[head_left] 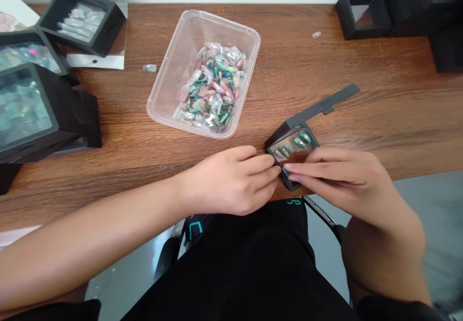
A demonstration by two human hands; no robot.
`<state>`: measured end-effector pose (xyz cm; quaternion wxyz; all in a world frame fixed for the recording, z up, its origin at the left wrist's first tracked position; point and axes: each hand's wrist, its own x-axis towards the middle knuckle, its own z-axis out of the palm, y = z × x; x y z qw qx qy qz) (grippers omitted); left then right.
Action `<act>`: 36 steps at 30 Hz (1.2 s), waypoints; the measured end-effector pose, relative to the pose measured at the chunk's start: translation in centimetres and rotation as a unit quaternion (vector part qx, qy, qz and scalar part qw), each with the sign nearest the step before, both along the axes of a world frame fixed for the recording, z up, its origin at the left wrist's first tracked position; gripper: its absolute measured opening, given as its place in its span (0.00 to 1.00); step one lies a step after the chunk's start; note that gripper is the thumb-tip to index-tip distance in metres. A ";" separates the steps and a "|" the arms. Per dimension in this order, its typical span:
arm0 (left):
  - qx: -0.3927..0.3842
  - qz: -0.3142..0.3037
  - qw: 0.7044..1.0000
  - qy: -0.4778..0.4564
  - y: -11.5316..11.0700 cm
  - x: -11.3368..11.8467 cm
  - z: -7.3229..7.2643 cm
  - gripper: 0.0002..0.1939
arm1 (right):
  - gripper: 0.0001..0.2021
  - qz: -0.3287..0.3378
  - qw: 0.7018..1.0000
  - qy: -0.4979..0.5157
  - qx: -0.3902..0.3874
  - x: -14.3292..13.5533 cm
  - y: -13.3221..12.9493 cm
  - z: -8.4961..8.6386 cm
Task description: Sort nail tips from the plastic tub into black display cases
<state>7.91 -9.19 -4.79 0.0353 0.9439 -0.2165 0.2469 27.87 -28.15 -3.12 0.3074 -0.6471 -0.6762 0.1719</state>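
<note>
A small black box (278, 140) sits at the table's front edge with its hinged lid (321, 106) swung up and back. Inside, several green and pink press-on nails (299, 142) lie in a row on a flat backing. My left hand (240, 181) is curled, its fingertips holding the box's left side. Over the box's near end, my right hand (340, 178) pinches with thumb and finger at a small green press-on nail (285, 172), mostly covered by the fingertips. Beyond my left hand stands a clear plastic tub (162, 89) of mixed press-on nails.
Black window boxes holding nails, one of them a green-filled box (54, 113), are stacked at the left. More black boxes (363, 31) stand at the back right. Loose clear nails lie on the wooden table (398, 104), one a clear nail (149, 68) left of the tub.
</note>
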 end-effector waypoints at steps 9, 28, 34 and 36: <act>-0.027 0.040 0.998 -0.040 -0.6 0.2 0.2 0.07 | 0.12 0.003 0.998 -0.054 -0.024 0.1 -0.1 -0.9; -0.098 0.275 0.937 0.191 7.9 -1.2 4.0 0.12 | 0.15 -0.080 0.989 -0.082 0.092 2.3 -2.1 -1.3; -0.091 0.323 0.918 0.211 7.6 -1.6 4.2 0.15 | 0.18 -0.154 0.981 -0.068 0.099 3.7 -2.5 -2.5; -0.089 0.320 0.919 0.213 8.1 -1.8 4.2 0.14 | 0.19 -0.151 0.980 -0.060 0.113 4.1 -2.4 -3.0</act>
